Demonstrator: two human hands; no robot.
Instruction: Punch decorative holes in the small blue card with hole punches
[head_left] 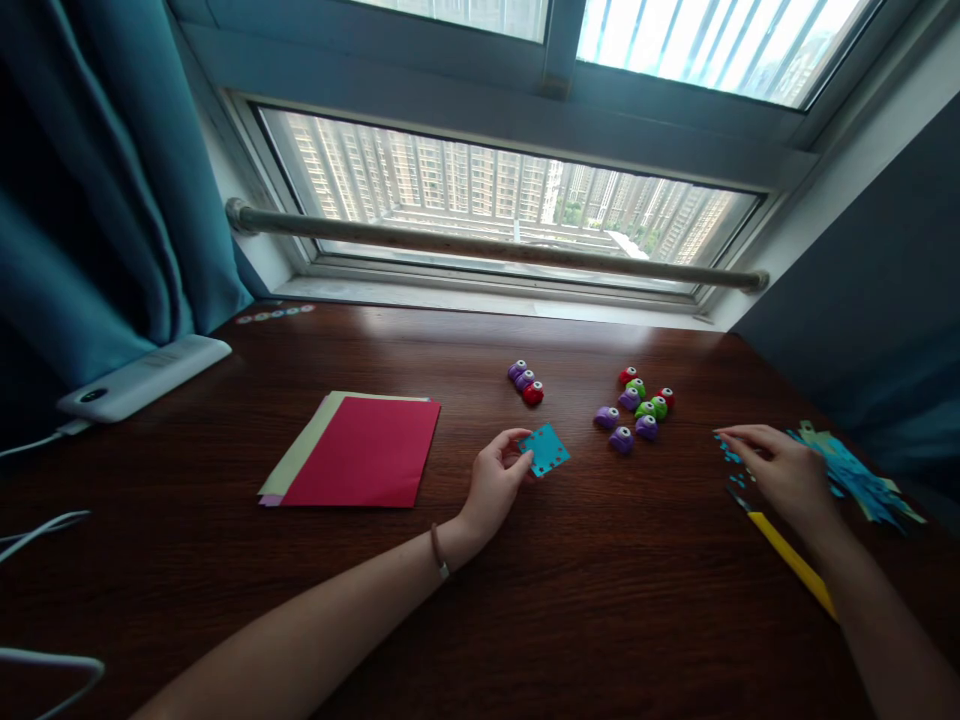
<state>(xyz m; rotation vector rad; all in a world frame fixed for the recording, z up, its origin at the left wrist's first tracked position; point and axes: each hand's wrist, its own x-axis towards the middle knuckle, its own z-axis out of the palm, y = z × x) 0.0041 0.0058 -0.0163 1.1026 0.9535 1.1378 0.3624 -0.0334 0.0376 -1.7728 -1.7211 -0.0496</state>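
In my left hand (pixel 499 475) a small square of blue paper (pixel 550 450) with punched holes along its edges is pinched between thumb and fingers, just above the table. My right hand (pixel 787 478) is at the right, its thumb and fingertips pressed together over a scatter of tiny blue paper bits (pixel 737 481). Whether a bit sits between those fingertips is too small to tell. Partly under the right wrist lies a yellow-handled craft knife or similar slim tool (pixel 787 556), its dark tip toward the bits. Beyond the right hand is a heap of blue and green paper strips (pixel 862 475).
Several purple, green and red eye-topped paper punches (pixel 630 408) stand right of centre, with three more (pixel 526 381) behind the blue square. A stack of coloured paper, red sheet (pixel 360 455) on top, lies left. A white power strip-like device (pixel 150 375) and cables sit far left.
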